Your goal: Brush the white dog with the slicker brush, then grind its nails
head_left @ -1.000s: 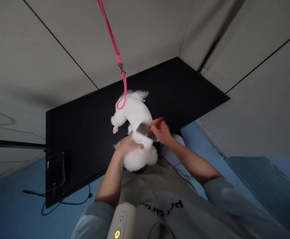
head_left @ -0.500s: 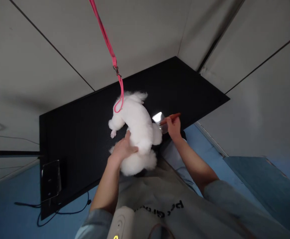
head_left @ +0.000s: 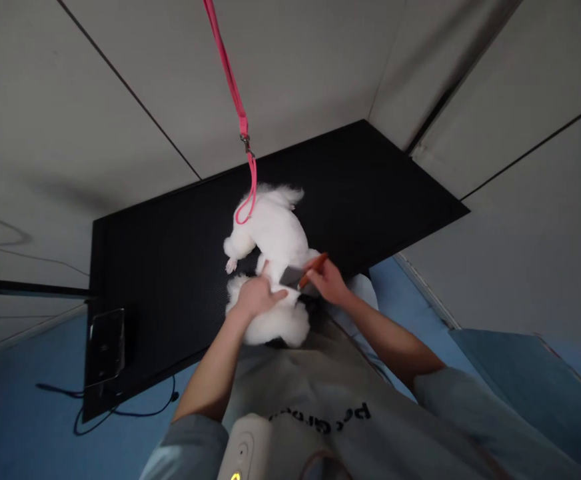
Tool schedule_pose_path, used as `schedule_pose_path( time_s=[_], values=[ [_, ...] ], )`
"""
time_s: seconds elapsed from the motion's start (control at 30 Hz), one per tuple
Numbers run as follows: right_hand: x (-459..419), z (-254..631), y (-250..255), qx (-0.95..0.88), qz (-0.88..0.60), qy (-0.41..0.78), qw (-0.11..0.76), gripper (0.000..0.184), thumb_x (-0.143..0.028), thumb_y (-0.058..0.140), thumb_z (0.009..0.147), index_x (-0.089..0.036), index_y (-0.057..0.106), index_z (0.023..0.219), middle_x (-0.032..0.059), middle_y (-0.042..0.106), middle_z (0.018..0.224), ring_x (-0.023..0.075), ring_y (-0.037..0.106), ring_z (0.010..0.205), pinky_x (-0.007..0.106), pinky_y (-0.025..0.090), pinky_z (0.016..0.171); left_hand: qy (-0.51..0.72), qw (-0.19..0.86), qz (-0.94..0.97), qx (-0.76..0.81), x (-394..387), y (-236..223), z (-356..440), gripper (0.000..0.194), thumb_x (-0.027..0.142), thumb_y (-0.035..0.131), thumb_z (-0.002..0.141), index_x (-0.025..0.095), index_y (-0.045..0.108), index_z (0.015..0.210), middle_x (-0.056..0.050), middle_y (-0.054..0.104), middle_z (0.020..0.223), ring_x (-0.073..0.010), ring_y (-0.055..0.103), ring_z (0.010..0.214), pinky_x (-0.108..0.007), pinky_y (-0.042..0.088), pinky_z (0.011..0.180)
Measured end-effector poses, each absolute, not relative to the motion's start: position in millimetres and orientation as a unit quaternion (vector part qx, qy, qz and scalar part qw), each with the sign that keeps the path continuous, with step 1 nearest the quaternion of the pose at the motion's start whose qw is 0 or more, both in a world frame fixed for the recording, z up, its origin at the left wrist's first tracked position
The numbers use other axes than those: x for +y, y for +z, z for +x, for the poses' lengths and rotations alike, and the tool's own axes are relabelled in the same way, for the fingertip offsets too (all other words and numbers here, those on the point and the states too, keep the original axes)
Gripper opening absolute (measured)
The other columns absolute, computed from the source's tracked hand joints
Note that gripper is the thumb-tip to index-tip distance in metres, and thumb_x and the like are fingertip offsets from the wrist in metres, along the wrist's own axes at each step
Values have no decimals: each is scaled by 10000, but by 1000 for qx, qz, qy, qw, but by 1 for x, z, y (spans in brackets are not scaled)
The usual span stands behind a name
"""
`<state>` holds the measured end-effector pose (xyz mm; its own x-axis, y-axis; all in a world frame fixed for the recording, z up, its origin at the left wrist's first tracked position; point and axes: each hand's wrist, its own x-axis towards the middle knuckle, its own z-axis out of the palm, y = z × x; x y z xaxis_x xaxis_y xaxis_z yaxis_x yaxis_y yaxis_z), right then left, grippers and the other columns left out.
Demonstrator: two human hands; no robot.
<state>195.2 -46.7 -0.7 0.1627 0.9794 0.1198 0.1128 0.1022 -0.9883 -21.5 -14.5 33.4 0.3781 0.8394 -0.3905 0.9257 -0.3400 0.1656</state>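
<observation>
A white fluffy dog [head_left: 279, 233] with close-trimmed fur on its back stands curved on the black tabletop [head_left: 170, 247]. My left hand [head_left: 260, 297] grips the dog's fluffy near part, thumb lying across the fur and fingertips hidden in it. In my right hand [head_left: 326, 280] is a slicker brush [head_left: 292, 276] with an orange-brown handle and a flat grey head. The brush head lies against the dog's fur, just right of my left hand. A pink leash loop [head_left: 247, 207] hangs over the dog's far end.
A phone-like dark slab [head_left: 106, 345] is at the table's left end, with black cables [head_left: 145, 413] below it. Pale walls [head_left: 135, 40] stand behind the table. A white device [head_left: 245, 447] hangs at my chest over a grey apron [head_left: 330, 380].
My right hand has brought the brush left and down from beside the dog onto its fur. My left hand stays on the dog. The whole view has shifted slightly.
</observation>
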Motion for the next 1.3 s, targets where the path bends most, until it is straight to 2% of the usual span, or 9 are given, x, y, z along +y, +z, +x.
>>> schedule_pose_path(
  time_s=[0.1, 0.2, 0.27, 0.5, 0.63, 0.73, 0.93, 1.2, 1.3],
  values=[
    [-47, 195, 3, -429, -577, 289, 632, 172, -385, 541, 845, -221, 535, 894, 37, 604, 867, 175, 587, 785, 351, 500, 758, -135, 185, 806, 546, -12, 34, -27, 617, 593, 371, 881, 76, 640, 1084, -199, 704, 959, -294, 660, 930, -328, 447, 781],
    [-50, 192, 3, -520, -532, 341, 575, 172, -378, 582, 818, -223, 553, 887, 39, 615, 894, 183, 594, 830, 344, 499, 776, -133, 184, 799, 556, -13, 31, -27, 573, 515, 295, 929, 89, 672, 992, -204, 700, 967, -283, 660, 935, -327, 452, 788],
    [-50, 191, 3, -552, -513, 407, 517, 186, -390, 594, 804, -216, 562, 863, 29, 617, 837, 179, 592, 768, 339, 503, 727, -118, 188, 794, 566, -11, 29, -29, 487, 422, 303, 943, 106, 660, 1038, -185, 703, 963, -267, 664, 928, -322, 455, 790],
    [-51, 200, 2, -489, -530, 316, 616, 184, -377, 583, 822, -222, 530, 906, 52, 613, 947, 195, 592, 893, 379, 479, 848, 19, 175, 814, 553, -21, 32, -35, 329, 194, 455, 855, 107, 607, 1133, -177, 629, 1171, -286, 583, 1097, -380, 449, 921],
    [-51, 206, -6, -491, -545, 399, 550, 204, -401, 591, 807, -215, 559, 883, 40, 630, 874, 191, 604, 784, 367, 500, 752, 160, 98, 845, 500, -46, 36, -13, 373, 276, 528, 850, 171, 568, 1206, -144, 510, 1332, -282, 466, 1238, -439, 376, 1046],
    [-49, 209, -11, -411, -576, 320, 630, 209, -406, 556, 837, -216, 538, 922, 55, 623, 951, 185, 598, 842, 367, 493, 798, 73, 103, 867, 483, -55, 35, -6, 393, 288, 626, 782, 189, 597, 1161, -145, 561, 1205, -293, 533, 1106, -437, 436, 956],
    [-55, 200, -8, -483, -537, 395, 568, 196, -378, 603, 811, -215, 546, 904, 43, 635, 912, 190, 612, 834, 364, 504, 785, 24, 100, 849, 518, -43, 23, -37, 143, 199, 546, 751, 152, 657, 829, -136, 627, 962, -287, 581, 972, -417, 468, 894],
    [-64, 178, 3, -535, -492, 411, 550, 124, -315, 617, 790, -232, 538, 836, 42, 638, 924, 204, 617, 886, 382, 504, 830, 162, 176, 822, 517, -48, -2, -66, 227, 209, 476, 750, 150, 644, 891, -140, 636, 1141, -261, 526, 1186, -441, 410, 1051],
    [-65, 176, 7, -473, -533, 313, 628, 124, -322, 606, 807, -239, 522, 843, 48, 617, 962, 209, 599, 934, 413, 477, 893, 177, 204, 806, 526, -49, -6, -73, 273, 236, 451, 769, 153, 651, 935, -136, 627, 1193, -245, 519, 1211, -441, 411, 1057]
  ],
)
